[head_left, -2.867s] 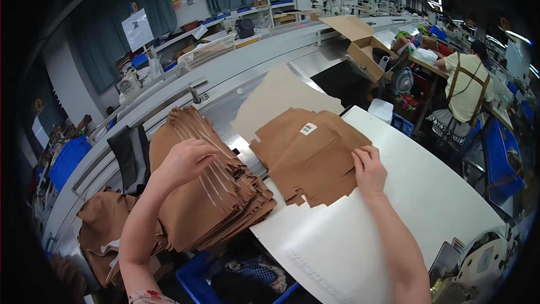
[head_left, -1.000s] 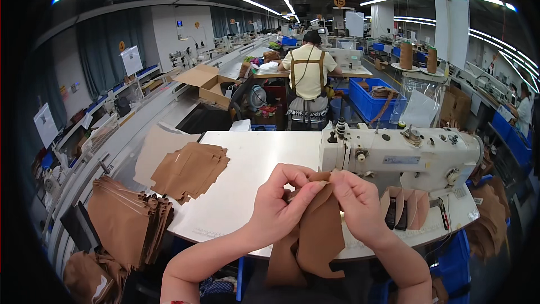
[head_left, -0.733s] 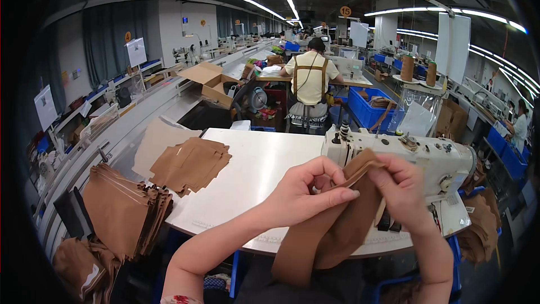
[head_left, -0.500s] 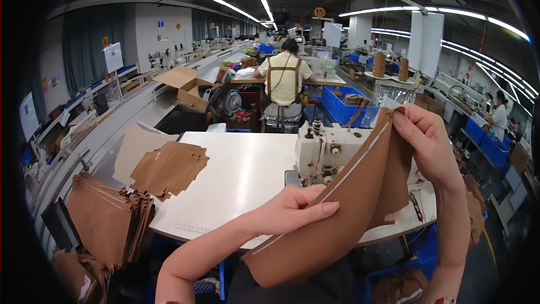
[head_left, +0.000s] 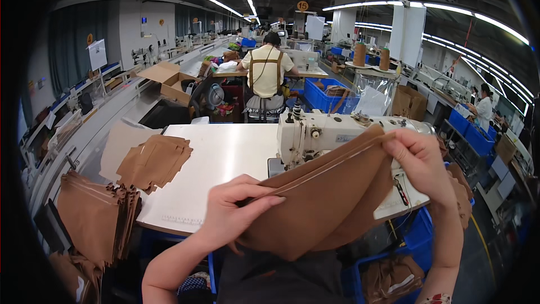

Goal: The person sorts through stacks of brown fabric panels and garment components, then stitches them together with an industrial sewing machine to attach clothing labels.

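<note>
Midway, the bench (head_left: 219, 152) is open; brown panels (head_left: 154, 162) block its left edge, a sewing machine (head_left: 332, 128) its right, held cloth (head_left: 320, 202) its front centre.

Lower part of sewing machine (head_left: 332, 134) is partly covered by raised brown cloth (head_left: 315, 205); some fingers of left grip (head_left: 232, 209) are hidden behind it. Floral sleeve (head_left: 440, 299) is cut off by lower edge; brown bundle (head_left: 77, 275), lower left, is likewise cropped. Print on hanging sheet (head_left: 97, 55) is too small to be read.
</note>
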The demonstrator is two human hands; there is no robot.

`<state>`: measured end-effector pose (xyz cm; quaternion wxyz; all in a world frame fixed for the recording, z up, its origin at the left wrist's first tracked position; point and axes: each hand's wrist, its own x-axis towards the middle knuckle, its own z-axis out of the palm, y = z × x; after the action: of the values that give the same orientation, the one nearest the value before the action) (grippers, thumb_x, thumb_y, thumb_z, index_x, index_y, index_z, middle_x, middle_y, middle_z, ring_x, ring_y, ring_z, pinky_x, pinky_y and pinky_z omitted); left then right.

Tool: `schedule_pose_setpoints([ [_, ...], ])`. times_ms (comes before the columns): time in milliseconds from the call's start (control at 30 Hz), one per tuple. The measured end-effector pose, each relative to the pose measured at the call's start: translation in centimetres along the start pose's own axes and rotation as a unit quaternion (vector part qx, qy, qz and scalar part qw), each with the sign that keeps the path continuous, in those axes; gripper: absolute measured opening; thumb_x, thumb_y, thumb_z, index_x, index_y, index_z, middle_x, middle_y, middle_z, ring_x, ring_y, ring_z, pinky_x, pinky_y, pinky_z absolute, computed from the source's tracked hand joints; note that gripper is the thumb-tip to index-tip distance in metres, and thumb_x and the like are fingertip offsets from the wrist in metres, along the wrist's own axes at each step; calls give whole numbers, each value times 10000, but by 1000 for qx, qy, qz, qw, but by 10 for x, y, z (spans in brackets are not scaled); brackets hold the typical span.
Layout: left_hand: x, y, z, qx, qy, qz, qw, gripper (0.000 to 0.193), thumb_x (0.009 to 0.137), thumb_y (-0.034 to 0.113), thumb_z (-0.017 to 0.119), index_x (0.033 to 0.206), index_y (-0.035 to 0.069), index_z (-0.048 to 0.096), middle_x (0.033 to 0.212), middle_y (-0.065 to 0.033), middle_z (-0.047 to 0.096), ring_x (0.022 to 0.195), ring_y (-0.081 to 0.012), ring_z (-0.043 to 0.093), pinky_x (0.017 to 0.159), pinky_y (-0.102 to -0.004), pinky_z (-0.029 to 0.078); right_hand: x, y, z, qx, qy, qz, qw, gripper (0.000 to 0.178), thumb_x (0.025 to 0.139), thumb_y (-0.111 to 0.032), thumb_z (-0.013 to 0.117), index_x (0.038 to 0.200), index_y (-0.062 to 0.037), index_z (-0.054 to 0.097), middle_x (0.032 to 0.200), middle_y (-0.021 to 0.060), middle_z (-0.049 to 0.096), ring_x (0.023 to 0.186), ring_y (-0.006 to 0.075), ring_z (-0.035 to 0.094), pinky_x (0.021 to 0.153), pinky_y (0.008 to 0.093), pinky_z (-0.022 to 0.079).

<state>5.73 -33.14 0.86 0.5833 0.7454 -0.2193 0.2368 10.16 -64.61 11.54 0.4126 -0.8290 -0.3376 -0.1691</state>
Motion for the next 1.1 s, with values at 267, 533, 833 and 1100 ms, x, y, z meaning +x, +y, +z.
schedule_pose_setpoints([
  [267, 6, 1, -77, 136, -196, -242, 940, 144, 892, 58, 759, 1031, 28, 779, 946, -67, 763, 852, -86, 683, 787, -238, 537, -46, 95, 165, 532, -73, 201, 819, 221, 1020, -118, 618, 1201, -3, 668, 1081, 55, 731, 1012, 101, 653, 944, 276, 510],
  [533, -9, -58, -79, 5, -248, -359, 900, 184, 914, 57, 743, 1090, 6, 755, 995, -30, 752, 920, -74, 658, 848, -235, 524, -46, 116, 181, 540, -7, 274, 796, 292, 963, -53, 687, 1246, 19, 668, 1118, 54, 705, 1009, 107, 649, 920, 257, 529],
  [833, -42, -77, -42, 77, -159, -339, 924, 97, 880, 72, 790, 942, 6, 757, 913, -54, 741, 787, -83, 659, 711, -226, 513, -62, 123, 170, 459, 39, 280, 842, 239, 957, -78, 711, 1177, 8, 683, 1067, 32, 704, 973, 74, 637, 882, 225, 521],
  [1100, 45, -47, -74, 324, -223, -315, 864, 252, 904, 23, 711, 1151, 31, 661, 982, -125, 752, 902, -252, 732, 862, -341, 563, -49, 129, 235, 471, -16, 294, 831, 195, 1029, -123, 614, 1160, 20, 634, 1014, 23, 706, 893, 46, 624, 790, 203, 501],
])
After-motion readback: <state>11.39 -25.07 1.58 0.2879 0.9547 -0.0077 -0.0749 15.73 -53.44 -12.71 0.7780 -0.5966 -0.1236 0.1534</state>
